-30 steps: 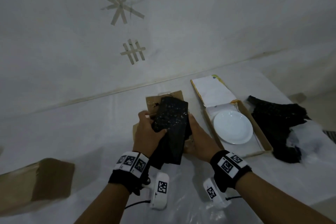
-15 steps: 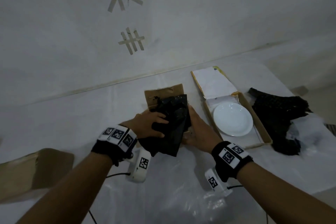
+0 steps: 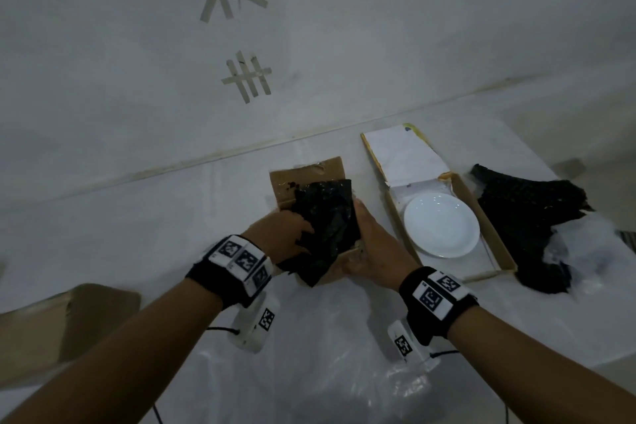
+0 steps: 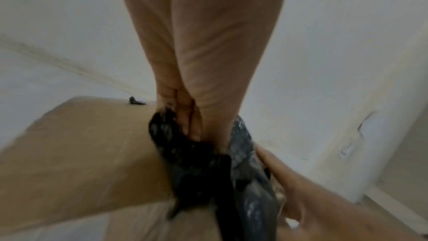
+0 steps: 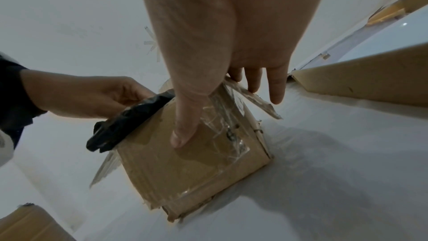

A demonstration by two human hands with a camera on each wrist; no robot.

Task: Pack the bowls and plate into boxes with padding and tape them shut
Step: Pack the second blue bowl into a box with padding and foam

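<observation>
**Stuffing Black Padding Into the Small Box**

Pushing the black bubble wrap (image 3: 327, 217) down into the small cardboard box (image 5: 185, 162) is where we are judging the task to stand: roughly the middle. Our left hand (image 3: 278, 234) is pressing into the padding, its fingers (image 4: 187, 125) buried in the dark folds and seemingly pinching them, though blur is keeping us from being sure. Our right hand (image 3: 375, 251) is bracing the box's right side, fingers spread and straight, the thumb lying flat down the front wall over old clear tape.

We are not seeing any bowl; whatever sits under the padding is hidden. The box flaps are standing open and untaped.

Just to the right, the white plate (image 3: 441, 224) is lying in a flat open box (image 3: 495, 241) on white lining, with no padding over it and its lid folded back. More black bubble wrap (image 3: 530, 217) is waiting on the table (image 3: 137, 217) beyond it. Another brown box (image 3: 62, 323) is sitting at the near left. No tape roll is showing.

As for writing, we are reading no brands or labels anywhere; only square coded markers on the wristbands (image 3: 241, 260).
</observation>
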